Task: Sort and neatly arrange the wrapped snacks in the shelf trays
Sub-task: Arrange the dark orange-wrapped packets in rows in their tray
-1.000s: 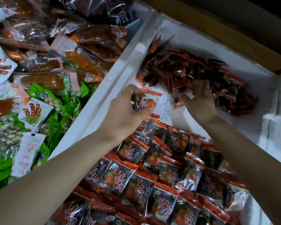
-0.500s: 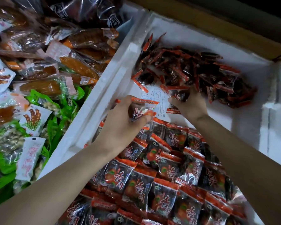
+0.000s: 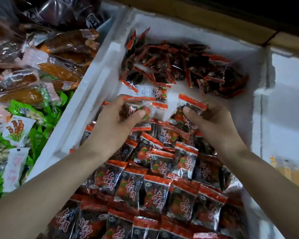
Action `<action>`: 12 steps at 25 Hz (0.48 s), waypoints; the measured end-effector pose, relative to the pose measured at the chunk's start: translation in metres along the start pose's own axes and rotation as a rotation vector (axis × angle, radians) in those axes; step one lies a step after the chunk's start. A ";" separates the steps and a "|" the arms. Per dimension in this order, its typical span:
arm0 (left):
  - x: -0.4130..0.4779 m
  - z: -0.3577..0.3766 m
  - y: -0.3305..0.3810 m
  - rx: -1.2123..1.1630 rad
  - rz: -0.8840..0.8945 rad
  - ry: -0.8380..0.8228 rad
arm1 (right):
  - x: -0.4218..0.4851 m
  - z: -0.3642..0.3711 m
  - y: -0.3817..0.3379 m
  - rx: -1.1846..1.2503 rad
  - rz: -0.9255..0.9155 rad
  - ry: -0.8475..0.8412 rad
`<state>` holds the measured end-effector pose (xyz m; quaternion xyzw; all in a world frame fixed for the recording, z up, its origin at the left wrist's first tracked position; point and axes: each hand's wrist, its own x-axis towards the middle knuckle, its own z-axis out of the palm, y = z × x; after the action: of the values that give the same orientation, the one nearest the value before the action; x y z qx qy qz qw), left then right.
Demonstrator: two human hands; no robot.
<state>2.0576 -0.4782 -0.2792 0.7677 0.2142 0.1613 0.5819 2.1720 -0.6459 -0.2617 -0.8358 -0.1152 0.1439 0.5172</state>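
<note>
A white foam tray [image 3: 100,69] holds small red-and-black wrapped snacks. Its near half carries overlapping rows of packets [image 3: 155,185]; a loose heap [image 3: 188,69] lies at the far end. My left hand [image 3: 114,125] pinches one snack packet [image 3: 138,109] between thumb and fingers, just above the front of the rows. Level with it, my right hand [image 3: 212,121] grips another packet [image 3: 186,111], thumb pressed on its face. A bare strip of tray floor with a paper label [image 3: 145,91] lies between the hands and the heap.
A neighbouring tray on the left is piled with larger vacuum-packed brown snacks [image 3: 59,49] and green and white packets [image 3: 24,121]. Another white foam tray [image 3: 290,100] stands at the right. A wooden shelf edge [image 3: 197,18] runs behind the trays.
My right hand has drawn a packet out of the far heap and back toward me. My left hand keeps its packet and has shifted slightly nearer the rows.
</note>
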 end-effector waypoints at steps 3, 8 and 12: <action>0.009 0.008 0.006 0.024 -0.026 -0.009 | 0.008 -0.003 0.011 -0.127 -0.084 -0.019; 0.018 0.010 0.007 0.080 -0.024 0.045 | 0.023 0.013 0.023 -0.426 -0.195 -0.238; 0.013 0.009 0.002 0.088 -0.036 0.059 | 0.026 0.014 0.024 -0.450 -0.199 -0.305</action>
<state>2.0730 -0.4791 -0.2796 0.7836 0.2519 0.1638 0.5437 2.1923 -0.6361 -0.2923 -0.8828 -0.3019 0.1875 0.3072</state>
